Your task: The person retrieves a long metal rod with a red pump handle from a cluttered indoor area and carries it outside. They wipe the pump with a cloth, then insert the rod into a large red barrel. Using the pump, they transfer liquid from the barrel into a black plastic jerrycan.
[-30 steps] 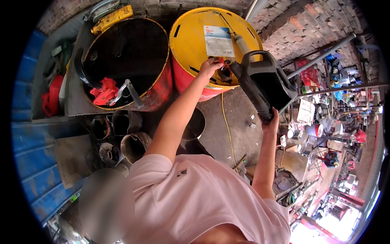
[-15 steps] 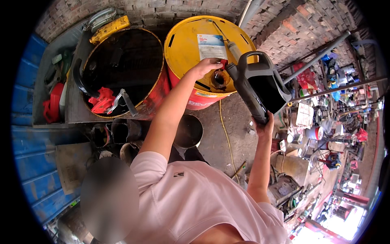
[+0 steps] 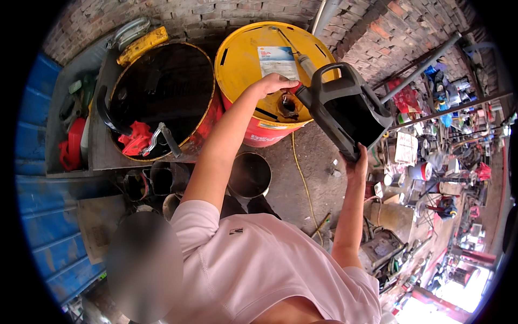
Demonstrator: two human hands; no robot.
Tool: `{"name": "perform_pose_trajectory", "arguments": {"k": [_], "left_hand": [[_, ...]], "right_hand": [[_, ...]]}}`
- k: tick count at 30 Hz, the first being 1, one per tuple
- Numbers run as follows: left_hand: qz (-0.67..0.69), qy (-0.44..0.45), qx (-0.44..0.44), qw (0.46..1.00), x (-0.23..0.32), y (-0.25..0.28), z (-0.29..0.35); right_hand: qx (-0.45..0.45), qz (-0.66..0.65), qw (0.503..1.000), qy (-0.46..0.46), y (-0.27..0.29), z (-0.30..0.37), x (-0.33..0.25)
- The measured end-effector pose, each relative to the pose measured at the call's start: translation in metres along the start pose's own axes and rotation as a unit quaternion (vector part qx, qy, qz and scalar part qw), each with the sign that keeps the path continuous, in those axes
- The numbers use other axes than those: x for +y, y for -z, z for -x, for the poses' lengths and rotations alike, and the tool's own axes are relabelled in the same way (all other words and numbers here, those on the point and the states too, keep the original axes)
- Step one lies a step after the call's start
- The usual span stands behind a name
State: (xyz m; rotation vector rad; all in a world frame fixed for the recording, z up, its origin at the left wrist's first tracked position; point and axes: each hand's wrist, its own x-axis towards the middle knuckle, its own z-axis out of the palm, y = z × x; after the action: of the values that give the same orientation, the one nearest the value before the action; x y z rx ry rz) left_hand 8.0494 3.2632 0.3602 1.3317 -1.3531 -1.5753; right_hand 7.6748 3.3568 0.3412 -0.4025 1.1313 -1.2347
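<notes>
A dark plastic oil jug with a loop handle hangs tilted beside the yellow drum top, its spout pointing left. My right hand grips its lower end. At the spout, my left hand is closed, the fingertips on a small red piece; whether this is part of the jug is unclear. Just under that hand, an oil-stained amber opening sits near the front rim of the yellow-topped drum. The jug's open side looks black, and its contents do not show.
Left of it stands an open dark drum with a red hand pump at its rim. A round bucket and a yellow cable are on the floor. Cluttered tools fill the right side. A grey pole slants behind the jug.
The jug and my right hand have shifted slightly right, and the jug lies a little flatter. My left hand stays by the spout. The whole view has moved slightly.
</notes>
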Motion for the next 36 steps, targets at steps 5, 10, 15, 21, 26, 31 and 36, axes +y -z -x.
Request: {"name": "perform_pose_trajectory", "arguments": {"k": [5,10,15,21,26,31,36], "left_hand": [[0.001,-0.013,0.019,1.000,-0.005,0.004,-0.008],[-0.028,0.010,0.038,0.999,-0.001,0.003,-0.018],[-0.102,-0.002,0.027,0.994,-0.005,0.004,-0.015],[-0.030,-0.052,-0.015,0.998,0.010,-0.013,0.002],[-0.066,-0.111,-0.041,0.991,0.000,-0.018,-0.012],[-0.131,-0.140,-0.012,0.981,-0.003,-0.023,-0.014],[-0.296,-0.064,-0.017,0.953,-0.003,-0.011,-0.029]], "right_hand": [[0.001,0.013,1.000,0.006,-0.002,0.004,-0.004],[-0.002,0.015,1.000,0.016,0.005,0.000,-0.002],[0.034,0.012,0.999,-0.006,0.000,0.004,-0.005],[0.009,0.001,0.999,-0.038,0.008,0.005,-0.010],[-0.010,-0.002,0.999,-0.044,0.004,0.009,-0.013],[-0.004,0.005,1.000,-0.014,0.009,0.009,-0.007],[0.016,0.003,0.999,0.035,0.005,0.013,0.003]]}}
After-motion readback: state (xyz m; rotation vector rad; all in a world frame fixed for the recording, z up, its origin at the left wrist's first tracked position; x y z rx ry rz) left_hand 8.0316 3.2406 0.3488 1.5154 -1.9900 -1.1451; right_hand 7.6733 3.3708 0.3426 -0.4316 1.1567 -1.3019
